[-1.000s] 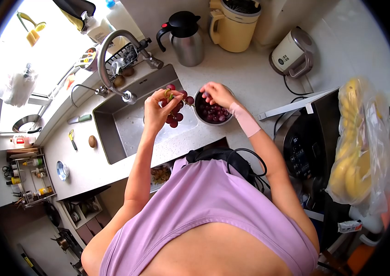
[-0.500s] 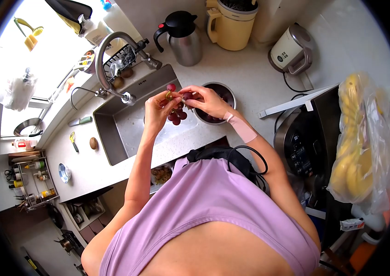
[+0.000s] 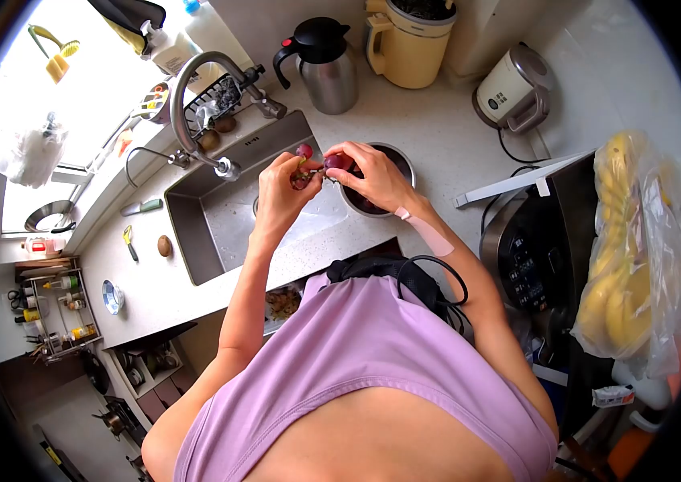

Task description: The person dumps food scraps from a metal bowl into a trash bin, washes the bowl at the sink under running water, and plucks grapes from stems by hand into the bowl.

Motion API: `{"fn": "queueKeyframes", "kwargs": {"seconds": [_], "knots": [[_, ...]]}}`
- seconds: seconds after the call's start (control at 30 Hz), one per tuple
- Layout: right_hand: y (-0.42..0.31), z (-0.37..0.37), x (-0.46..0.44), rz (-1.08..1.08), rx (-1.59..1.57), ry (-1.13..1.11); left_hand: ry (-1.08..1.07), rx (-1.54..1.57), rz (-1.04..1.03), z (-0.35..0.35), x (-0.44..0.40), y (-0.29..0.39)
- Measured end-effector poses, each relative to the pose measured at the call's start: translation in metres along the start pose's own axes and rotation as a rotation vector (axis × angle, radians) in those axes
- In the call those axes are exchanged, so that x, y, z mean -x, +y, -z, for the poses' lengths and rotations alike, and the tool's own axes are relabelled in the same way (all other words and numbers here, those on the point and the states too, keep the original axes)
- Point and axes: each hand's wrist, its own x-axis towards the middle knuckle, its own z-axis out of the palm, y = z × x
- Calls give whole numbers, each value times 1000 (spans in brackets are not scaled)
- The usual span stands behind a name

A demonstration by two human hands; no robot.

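Over the right part of the metal sink (image 3: 232,229), my left hand (image 3: 280,191) is closed on the stem of a bunch of red grapes (image 3: 303,151); my fingers cover much of the bunch. My right hand (image 3: 377,178) pinches a dark red grape (image 3: 333,161) close beside the bunch, its fingertips nearly meeting those of my left hand. Behind and partly under my right hand stands a round metal bowl (image 3: 410,165). That hand hides most of what the bowl holds.
A curved faucet (image 3: 182,100) arches over the sink. Behind stand a steel thermos (image 3: 329,80), a yellow jug (image 3: 410,48) and a kettle (image 3: 509,90). A peeler (image 3: 129,243), a knife (image 3: 141,207) and a kiwi (image 3: 165,246) lie left. Bagged bananas (image 3: 617,297) hang right.
My right hand has come from over the bowl to the bunch and now pinches a grape there. My left hand has turned, and its fingers cover more of the grapes.
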Motion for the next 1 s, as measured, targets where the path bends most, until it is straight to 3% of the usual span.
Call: {"fn": "queueKeyframes", "kwargs": {"seconds": [0.07,0.17,0.27,0.37,0.43,0.47,0.57,0.83,0.9,0.97,1.0], "knots": [[1,0,0,-8,43,0,-18,67,85,1,0,10],[5,-2,-1,-11,45,15,-17,83,83,-4,1,3],[10,-2,-2,-111,80,-28,-14,-6,-24,-5,1,3],[29,-5,-3,-212,94,-102,-42,45,4,-7,3,10],[44,-10,-2,-391,-358,-139,-43,46,3,-8,2,9],[35,6,-2,-599,-718,-344,-35,62,-12,-10,2,10],[43,6,3,-715,-974,-405,-38,70,-31,-12,2,15],[60,5,9,-751,-1115,-491,-84,29,-32,-18,5,18],[79,11,10,-736,-1347,-583,-29,45,-19,-15,5,18],[94,24,17,-734,-1233,-404,13,0,-28,-6,5,10],[98,27,21,-756,-937,-289,28,54,26,-2,5,9]]}}
